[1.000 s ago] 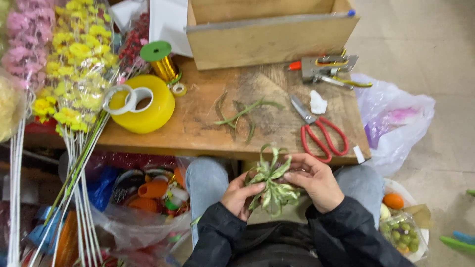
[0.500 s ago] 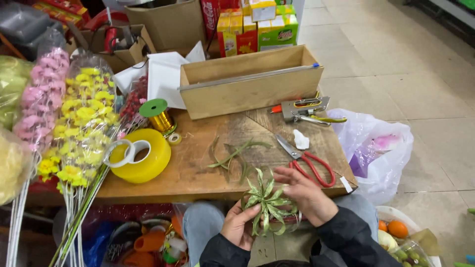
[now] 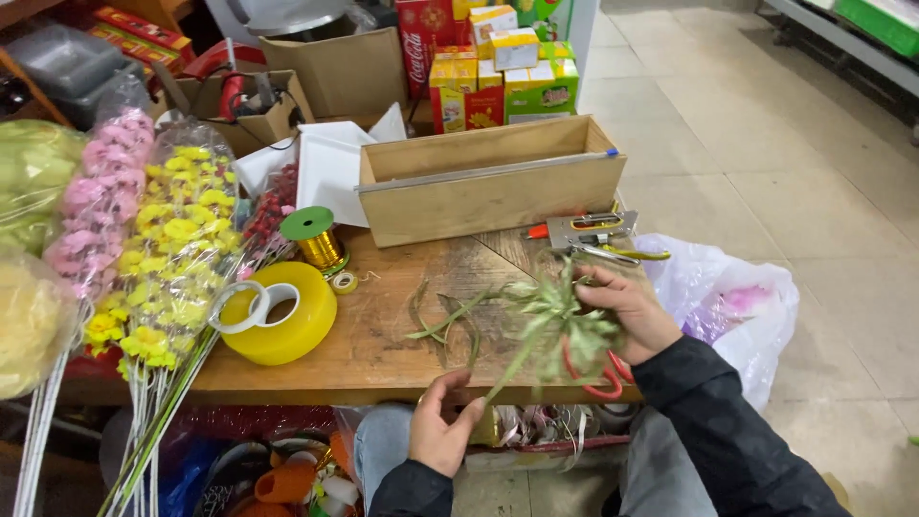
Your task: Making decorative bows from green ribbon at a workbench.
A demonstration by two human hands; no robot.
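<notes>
We lift the leaf sprig (image 3: pixel 558 321) over the worktop's (image 3: pixel 383 340) front edge, right hand (image 3: pixel 627 308) pinching its top, left hand (image 3: pixel 442 426) pinching its stem; next, careful shaping.

Worn rough wooden table (image 3: pixel 383 354), matt. Plain wooden box (image 3: pixel 488 191), smooth boards. Yellow tape roll (image 3: pixel 287 321) glossy plastic. Gold ribbon spool (image 3: pixel 321 244) shiny metallic foil. Staple gun (image 3: pixel 593 233) bare metal. Plastic bag (image 3: pixel 737 306) thin, translucent, crinkly. Flower bunches (image 3: pixel 177 230) in clear glossy film. Dark sleeve (image 3: pixel 728 431) matt cloth.

A worn wooden table (image 3: pixel 383 354) stands on pale tiled floor (image 3: pixel 766 144) (probably a shop), evenly lit.
</notes>
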